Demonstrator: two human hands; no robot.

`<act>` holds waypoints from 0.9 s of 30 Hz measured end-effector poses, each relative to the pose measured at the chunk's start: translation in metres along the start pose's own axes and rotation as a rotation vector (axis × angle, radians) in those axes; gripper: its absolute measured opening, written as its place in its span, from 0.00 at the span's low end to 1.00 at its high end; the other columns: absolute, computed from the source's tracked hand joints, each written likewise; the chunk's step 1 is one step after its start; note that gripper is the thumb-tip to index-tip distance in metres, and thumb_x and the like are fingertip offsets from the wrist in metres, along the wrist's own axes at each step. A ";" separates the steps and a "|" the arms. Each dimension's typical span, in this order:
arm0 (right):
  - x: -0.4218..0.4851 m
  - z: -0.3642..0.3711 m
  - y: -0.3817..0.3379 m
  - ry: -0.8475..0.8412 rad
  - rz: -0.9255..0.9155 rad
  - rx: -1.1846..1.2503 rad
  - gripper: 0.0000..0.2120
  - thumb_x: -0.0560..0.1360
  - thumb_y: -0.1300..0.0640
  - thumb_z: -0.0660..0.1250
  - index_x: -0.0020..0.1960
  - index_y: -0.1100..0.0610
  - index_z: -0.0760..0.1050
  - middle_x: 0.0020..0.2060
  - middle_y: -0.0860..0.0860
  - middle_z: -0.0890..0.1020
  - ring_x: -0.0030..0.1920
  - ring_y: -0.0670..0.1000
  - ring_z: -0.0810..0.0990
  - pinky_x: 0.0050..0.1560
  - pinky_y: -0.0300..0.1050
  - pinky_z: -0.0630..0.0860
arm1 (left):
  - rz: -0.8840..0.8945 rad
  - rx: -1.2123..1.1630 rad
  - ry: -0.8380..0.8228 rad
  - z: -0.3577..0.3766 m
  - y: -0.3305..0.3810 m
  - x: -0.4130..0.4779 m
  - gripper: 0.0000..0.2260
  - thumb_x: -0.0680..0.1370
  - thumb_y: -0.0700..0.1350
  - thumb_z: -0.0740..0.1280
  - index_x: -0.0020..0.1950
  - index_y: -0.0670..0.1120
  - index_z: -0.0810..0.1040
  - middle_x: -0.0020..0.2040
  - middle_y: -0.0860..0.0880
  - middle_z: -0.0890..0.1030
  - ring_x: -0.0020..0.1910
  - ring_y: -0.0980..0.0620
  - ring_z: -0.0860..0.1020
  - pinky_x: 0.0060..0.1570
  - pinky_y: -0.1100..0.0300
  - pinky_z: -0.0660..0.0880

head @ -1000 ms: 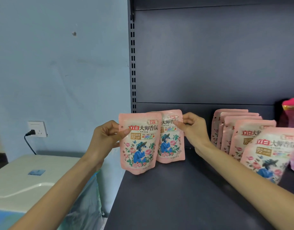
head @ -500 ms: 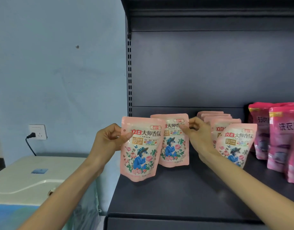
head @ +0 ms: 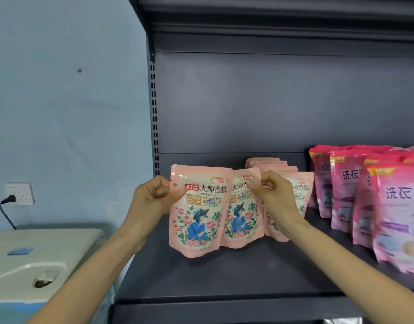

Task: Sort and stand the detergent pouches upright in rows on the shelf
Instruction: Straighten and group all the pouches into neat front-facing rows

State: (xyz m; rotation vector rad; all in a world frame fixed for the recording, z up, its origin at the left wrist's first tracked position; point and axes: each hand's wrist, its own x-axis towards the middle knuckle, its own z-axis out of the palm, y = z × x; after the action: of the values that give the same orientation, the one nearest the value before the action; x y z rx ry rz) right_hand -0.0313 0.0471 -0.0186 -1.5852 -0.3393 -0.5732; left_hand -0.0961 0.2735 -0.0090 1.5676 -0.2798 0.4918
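Faced a dark grey metal shelf set against a pale blue wall. Pinched the top left corner of a pale pink detergent pouch with the left hand, thumb against curled fingers, upright near the shelf's left end; could not tell whether its base touched. Pinched the top right corner of a second pouch with the right hand, half hidden behind the first. Covered much of the pale pink row with that wrist. Read "立白 大师香氛" and "3.8元" on the front pouch. Made out only "洗衣" on the deep pink pouches, cut off at right.
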 end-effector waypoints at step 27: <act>-0.006 -0.118 0.061 -0.308 0.246 -0.071 0.10 0.68 0.64 0.73 0.45 0.52 0.79 0.45 0.52 0.84 0.46 0.50 0.84 0.46 0.50 0.82 | -0.112 -0.036 0.069 0.104 -0.013 -0.024 0.04 0.73 0.37 0.68 0.41 0.39 0.75 0.39 0.48 0.85 0.39 0.52 0.84 0.33 0.63 0.79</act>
State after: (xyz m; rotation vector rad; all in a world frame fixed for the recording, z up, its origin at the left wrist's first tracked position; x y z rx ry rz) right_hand -0.0218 -0.0750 -0.0702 -1.7558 -0.3495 -0.1518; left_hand -0.0963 0.1688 -0.0319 1.5189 -0.1462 0.4497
